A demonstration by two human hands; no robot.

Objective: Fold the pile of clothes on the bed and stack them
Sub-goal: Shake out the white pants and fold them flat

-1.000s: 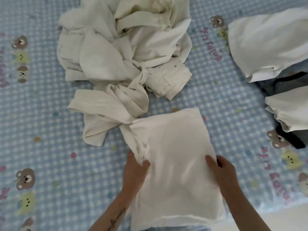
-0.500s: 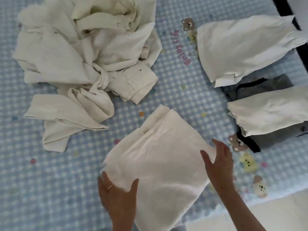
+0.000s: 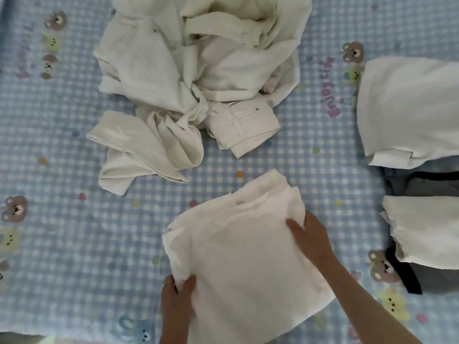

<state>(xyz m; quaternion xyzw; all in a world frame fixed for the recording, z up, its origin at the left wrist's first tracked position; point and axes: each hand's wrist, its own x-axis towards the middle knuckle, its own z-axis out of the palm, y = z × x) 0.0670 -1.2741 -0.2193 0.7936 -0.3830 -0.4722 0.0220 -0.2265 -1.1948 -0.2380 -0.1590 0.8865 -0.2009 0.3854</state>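
A folded white garment [image 3: 238,254] lies on the bed near its front edge. My left hand [image 3: 177,296] grips its near left corner, thumb on top and fingers underneath. My right hand [image 3: 310,237] grips its far right edge, thumb on top. Behind it sprawls a crumpled pile of cream clothes [image 3: 198,78], with a buttoned cuff [image 3: 246,125] sticking out toward the folded piece. At the right edge sit folded garments: a white one [image 3: 409,108] at the back and another white one [image 3: 427,232] in front, lying over grey and black pieces [image 3: 422,184].
The bed [image 3: 62,219] is covered by a blue checked sheet with teddy bears and pink lettering. Its front edge runs along the bottom of the view, and a strip of floor [image 3: 22,338] shows at the bottom left.
The folded white garment has turned and slid on the sheet. My right hand has gone from lying flat by its right edge to gripping its far right edge, and my left hand now grips the near left corner.
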